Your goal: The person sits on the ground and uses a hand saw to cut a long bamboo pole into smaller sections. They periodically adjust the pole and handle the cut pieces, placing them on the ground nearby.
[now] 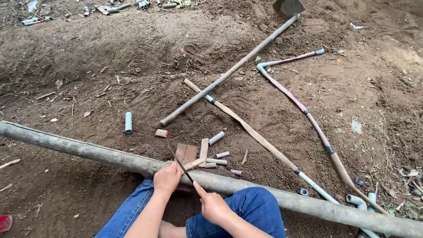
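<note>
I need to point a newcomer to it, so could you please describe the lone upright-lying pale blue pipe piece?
Start at the long thick grey pole crossing the soil. Just above it lies the short pale blue plastic pipe piece, alone, left of the small brown stub.

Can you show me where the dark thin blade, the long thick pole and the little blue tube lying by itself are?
dark thin blade [181, 165]: head view, middle of its length, between the two hands.
long thick pole [79, 147]: head view, bare stretch left of the hands.
little blue tube [128, 122]: head view, middle of its side.

Two hands [167, 178], one thick pole [88, 147], one hoe [229, 70], two long pipes [304, 110], perhaps eight short pipe offcuts [128, 121].
</note>
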